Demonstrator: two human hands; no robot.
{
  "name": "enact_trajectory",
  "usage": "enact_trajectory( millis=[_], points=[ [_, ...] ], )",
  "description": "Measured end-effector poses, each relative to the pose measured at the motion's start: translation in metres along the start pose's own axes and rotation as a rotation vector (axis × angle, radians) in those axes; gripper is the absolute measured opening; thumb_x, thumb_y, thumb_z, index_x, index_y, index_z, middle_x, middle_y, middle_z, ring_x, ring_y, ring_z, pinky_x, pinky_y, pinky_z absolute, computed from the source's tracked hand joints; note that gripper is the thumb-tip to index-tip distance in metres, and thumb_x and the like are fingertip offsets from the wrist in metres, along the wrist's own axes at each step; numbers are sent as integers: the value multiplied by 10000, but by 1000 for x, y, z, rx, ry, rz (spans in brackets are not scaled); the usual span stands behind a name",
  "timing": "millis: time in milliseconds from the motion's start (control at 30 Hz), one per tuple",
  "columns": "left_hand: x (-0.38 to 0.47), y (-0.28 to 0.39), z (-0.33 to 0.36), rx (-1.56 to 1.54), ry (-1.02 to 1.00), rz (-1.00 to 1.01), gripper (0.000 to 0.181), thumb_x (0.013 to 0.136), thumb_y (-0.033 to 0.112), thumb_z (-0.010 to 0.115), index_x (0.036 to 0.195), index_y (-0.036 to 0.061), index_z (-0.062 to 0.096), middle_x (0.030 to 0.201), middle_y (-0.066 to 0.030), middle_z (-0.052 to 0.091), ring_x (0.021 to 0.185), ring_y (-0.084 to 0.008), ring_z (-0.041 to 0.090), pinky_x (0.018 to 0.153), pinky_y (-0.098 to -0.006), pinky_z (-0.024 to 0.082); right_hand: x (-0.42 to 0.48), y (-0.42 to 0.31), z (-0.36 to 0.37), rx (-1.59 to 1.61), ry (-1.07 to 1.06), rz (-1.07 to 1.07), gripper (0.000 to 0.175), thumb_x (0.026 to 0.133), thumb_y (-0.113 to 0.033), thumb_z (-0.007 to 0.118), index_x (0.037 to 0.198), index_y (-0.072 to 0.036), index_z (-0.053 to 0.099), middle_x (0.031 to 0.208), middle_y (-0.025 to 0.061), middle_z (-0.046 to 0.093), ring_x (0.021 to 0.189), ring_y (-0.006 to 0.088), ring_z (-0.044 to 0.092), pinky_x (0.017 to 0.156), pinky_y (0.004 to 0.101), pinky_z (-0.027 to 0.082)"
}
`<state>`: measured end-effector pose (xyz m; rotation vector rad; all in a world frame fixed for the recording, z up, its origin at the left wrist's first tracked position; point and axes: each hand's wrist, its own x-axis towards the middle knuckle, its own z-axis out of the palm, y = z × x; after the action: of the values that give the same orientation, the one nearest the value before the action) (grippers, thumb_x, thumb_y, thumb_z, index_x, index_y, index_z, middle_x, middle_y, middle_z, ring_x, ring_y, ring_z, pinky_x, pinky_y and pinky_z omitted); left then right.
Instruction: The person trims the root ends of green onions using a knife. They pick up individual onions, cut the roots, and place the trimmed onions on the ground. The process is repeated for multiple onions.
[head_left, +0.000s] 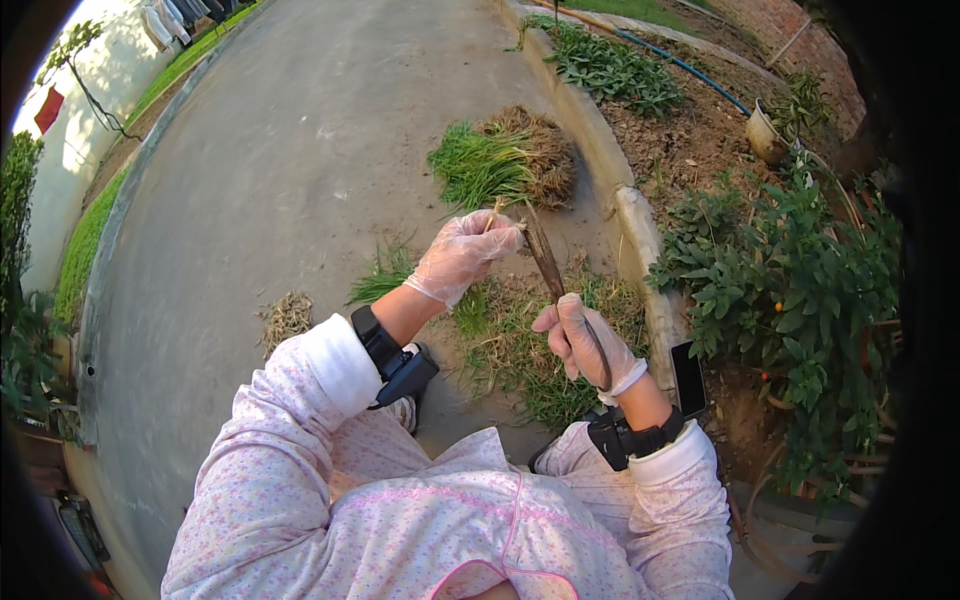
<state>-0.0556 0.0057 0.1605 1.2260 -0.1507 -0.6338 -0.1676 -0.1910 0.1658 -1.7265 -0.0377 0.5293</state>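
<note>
My left hand (469, 251), in a clear plastic glove, pinches a thin pale stem or root piece (494, 213) between thumb and fingers. In my right hand (592, 341), also gloved, are dark, worn iron scissors (545, 259). Their blades point up and away from me, with the tips close beside my left fingertips; whether they touch the piece I cannot tell. Beyond my hands lies a pile of green chive-like plants (480, 165), its brown roots (553, 157) facing right. Beneath them spreads a heap of green and dry trimmings (540, 345).
A small green bunch (384, 276) and a little pile of pale stem bits (288, 321) lie on the concrete ground (247, 187). Along the right runs a low concrete curb (637, 232), with a smartphone (688, 379) by it. Leafy bushes (795, 300) stand behind the curb.
</note>
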Motion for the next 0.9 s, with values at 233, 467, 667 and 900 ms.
enact_trajectory(
  millis=[233,467,667,900],
  points=[
    [-4,-3,8,128,-104,48,189,812,283,691,852,122,600,698,85,499,566,-18,372,477,-185,262,-1,0,2,-26,36,-3,873,805,-790,221,942,16,528,602,-43,399,479,65,418,443,204,359],
    [-5,2,8,202,-63,-36,234,796,317,700,902,129,612,743,84,526,597,-17,405,495,-184,291,-1,-3,3,-94,103,67,855,823,-774,231,840,16,557,510,-24,415,393,84,421,393,228,342],
    [-5,2,8,145,8,-53,203,817,267,684,937,119,612,749,79,527,596,-20,409,504,-186,296,0,-1,1,-7,141,32,828,832,-760,254,825,14,549,502,-27,412,369,81,405,373,211,334],
    [8,-5,-4,652,-78,616,202,889,227,583,951,36,579,746,52,519,658,-45,416,564,-216,347,1,9,-7,-144,182,-143,688,888,-671,340,890,-19,559,634,10,443,600,119,452,551,267,390]
  ],
)
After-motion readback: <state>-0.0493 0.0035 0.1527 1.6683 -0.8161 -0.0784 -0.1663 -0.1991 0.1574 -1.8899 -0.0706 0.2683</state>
